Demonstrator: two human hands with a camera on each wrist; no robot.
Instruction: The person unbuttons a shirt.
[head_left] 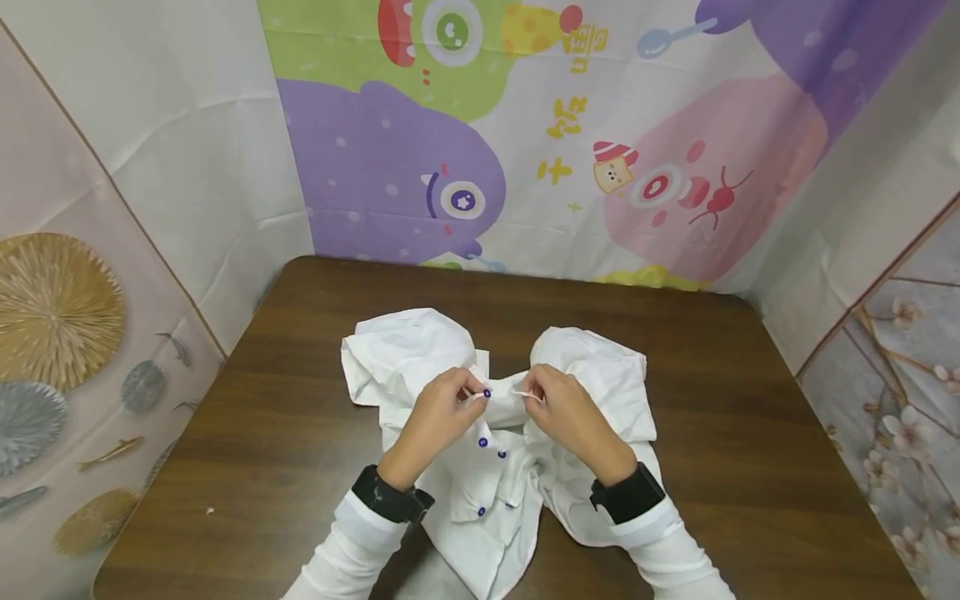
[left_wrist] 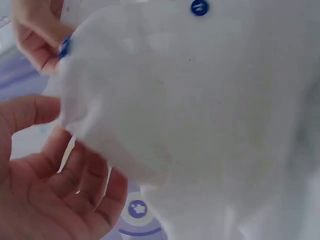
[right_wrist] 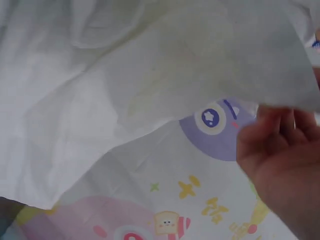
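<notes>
A white shirt (head_left: 408,350) with blue buttons lies spread and rumpled on the table, its two sleeves puffed to either side. My left hand (head_left: 442,408) pinches one upper edge of the shirt front between thumb and fingers, right beside a blue button (head_left: 487,393). The opposite edge is pinched by my right hand (head_left: 570,412), a short gap away from the left. In the left wrist view, the left hand (left_wrist: 65,195) holds the cloth's edge. The right hand (right_wrist: 285,155) grips cloth in the right wrist view. Any buttonhole is too small to make out.
Beneath the shirt is a dark brown wooden table (head_left: 285,400). A tiny pale scrap (head_left: 210,510) sits on its left side. Behind hangs a cartoon-printed curtain (head_left: 555,225), with patterned cloths on both sides. More blue buttons (head_left: 483,442) run down the shirt front.
</notes>
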